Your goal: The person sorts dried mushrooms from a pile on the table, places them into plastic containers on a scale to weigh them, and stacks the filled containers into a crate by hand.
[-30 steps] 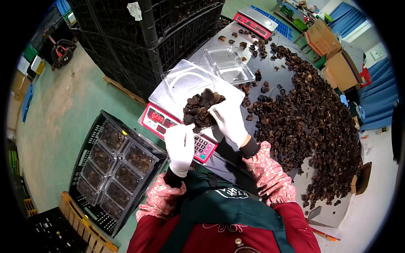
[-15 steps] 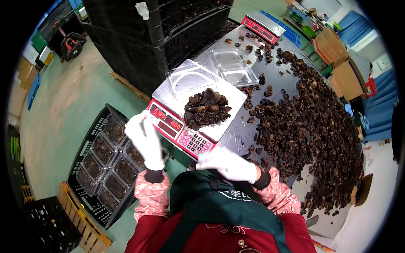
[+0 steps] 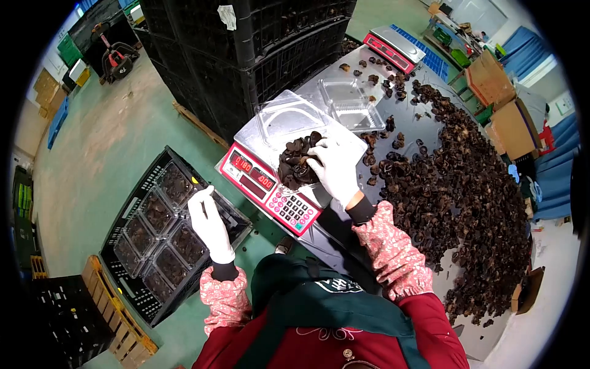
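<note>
A pile of dried black wood ear mushrooms (image 3: pixel 296 163) sits in a clear plastic box on the pan of a red and white digital scale (image 3: pixel 251 184), whose display is lit. My right hand (image 3: pixel 335 169), in a white glove, reaches over the pile from the right, its thumb and fingers closed on some mushrooms. The box's raised clear lid (image 3: pixel 289 117) lies toward the back of the pan. My left hand (image 3: pixel 210 224), also gloved in white, is held off the scale's left side, beside the black crate (image 3: pixel 132 301). Its fingers are loosely bent and partly apart, with nothing visible in them.
Filled clear boxes (image 3: pixel 157 212) stand in the crate at lower left. An open clear box (image 3: pixel 356 111) lies behind the scale. Loose mushrooms (image 3: pixel 473 209) cover the table's right side. A second scale (image 3: pixel 393 49) stands at the back, and stacked black crates (image 3: pixel 203 67) rise behind.
My right hand has moved from the scale's front edge up onto the mushroom pile. My left hand has drawn away from the scale's left corner, downward. The view has shifted slightly.
</note>
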`<state>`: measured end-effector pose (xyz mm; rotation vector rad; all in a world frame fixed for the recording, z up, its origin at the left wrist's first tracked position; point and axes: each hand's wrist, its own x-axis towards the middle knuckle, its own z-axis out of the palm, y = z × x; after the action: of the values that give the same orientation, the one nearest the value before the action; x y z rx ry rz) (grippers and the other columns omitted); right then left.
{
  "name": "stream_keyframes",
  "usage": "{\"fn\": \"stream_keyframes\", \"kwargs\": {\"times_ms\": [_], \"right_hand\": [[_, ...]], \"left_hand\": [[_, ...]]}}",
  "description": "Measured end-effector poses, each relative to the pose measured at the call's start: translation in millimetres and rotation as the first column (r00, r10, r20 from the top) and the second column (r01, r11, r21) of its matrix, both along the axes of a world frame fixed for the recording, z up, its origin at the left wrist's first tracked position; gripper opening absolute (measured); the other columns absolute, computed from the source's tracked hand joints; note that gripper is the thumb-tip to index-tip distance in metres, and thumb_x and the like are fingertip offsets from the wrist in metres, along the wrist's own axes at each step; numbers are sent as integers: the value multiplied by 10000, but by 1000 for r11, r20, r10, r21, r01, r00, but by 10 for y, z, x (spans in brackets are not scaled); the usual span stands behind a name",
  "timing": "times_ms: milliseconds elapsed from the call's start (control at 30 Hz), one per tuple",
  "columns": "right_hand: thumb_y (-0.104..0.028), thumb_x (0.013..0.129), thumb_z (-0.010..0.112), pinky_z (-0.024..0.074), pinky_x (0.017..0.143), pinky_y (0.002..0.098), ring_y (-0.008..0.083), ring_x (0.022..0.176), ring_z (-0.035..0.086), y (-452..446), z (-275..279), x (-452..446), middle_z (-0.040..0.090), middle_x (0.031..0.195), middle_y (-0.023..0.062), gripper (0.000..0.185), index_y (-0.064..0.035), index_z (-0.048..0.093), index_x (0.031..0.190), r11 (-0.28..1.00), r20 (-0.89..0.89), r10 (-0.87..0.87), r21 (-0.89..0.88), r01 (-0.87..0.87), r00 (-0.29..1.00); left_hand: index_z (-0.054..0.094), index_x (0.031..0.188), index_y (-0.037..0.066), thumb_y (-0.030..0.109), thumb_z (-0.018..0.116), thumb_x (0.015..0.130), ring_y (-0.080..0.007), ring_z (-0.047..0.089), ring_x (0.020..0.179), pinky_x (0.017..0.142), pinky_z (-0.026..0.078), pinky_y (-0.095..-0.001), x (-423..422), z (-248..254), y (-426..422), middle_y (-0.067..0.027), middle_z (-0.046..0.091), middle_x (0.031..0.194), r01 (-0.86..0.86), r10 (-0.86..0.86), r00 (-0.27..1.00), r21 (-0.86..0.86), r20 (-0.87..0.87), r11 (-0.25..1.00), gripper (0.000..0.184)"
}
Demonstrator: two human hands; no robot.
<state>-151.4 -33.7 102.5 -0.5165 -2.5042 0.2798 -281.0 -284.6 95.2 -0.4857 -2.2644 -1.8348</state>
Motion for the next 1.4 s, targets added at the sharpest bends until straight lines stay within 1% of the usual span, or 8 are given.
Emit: {"fn": "stream_keyframes", "kwargs": {"times_ms": [333,400,667,800,867,967,1267,1400], "right_hand": [[-105,832,722,524,740,343,248,814,657,-403,502,487,687,933,114,124,-46,708,941,861,-289,12,-483,-157,957],[-100,818,733,512,728,346,265,811,652,-544,406,707,685,888,84,131,-62,717,942,961,-131,267,-37,-274,955],[-64,872,677,505,710,305,224,792,644,-831,28,1235,647,878,115,79,-13,680,932,730,-128,-87,-683,-24,988],[-54,886,661,502,740,287,183,811,643,-779,-74,1397,656,884,97,74,0,668,936,750,-138,-156,-661,27,978],[-58,893,660,496,762,270,152,818,633,-639,-190,1502,666,893,79,79,6,664,937,651,-136,-280,-754,84,950],[-65,917,637,475,778,243,87,833,588,-466,-158,1616,660,887,32,82,10,653,945,522,-62,-405,-835,175,912],[-48,903,655,476,760,233,95,822,601,-163,128,1313,655,884,49,70,13,662,939,635,-153,-404,-756,157,902],[-28,881,662,467,765,253,143,842,600,-106,293,802,640,931,61,42,-3,663,915,789,-310,-239,-614,-2,920]], "left_hand": [[601,1149,-32,-10,525,927,-91,593,724,655,484,-219,424,88,249,-93,643,1002,430,-564,802,466,197,773,235],[574,1209,-37,-35,544,894,-90,603,658,571,494,-231,745,-137,354,-101,650,984,675,-789,575,419,216,607,316],[499,1382,15,20,540,960,-48,459,506,475,408,-216,1317,-138,505,-17,608,735,788,-852,422,340,309,514,424],[609,1269,19,20,569,927,-107,641,572,552,518,-224,1168,-123,437,-54,686,783,843,-832,525,23,181,537,344],[704,1046,13,-2,587,881,-143,706,758,661,572,-267,713,-171,437,-93,707,874,608,-735,552,-414,-393,678,202],[632,1133,-12,124,489,1001,-26,483,544,502,374,-179,90,120,453,-10,647,793,449,-528,805,304,269,840,237],[673,1110,117,323,542,970,-347,689,807,740,539,-424,-1442,-216,1319,-154,709,877,194,-360,880,-457,-311,868,281],[570,1327,119,591,518,904,-420,678,913,820,532,-483,-1160,-79,1747,-248,697,945,239,-326,945,-745,31,623,636]]}}
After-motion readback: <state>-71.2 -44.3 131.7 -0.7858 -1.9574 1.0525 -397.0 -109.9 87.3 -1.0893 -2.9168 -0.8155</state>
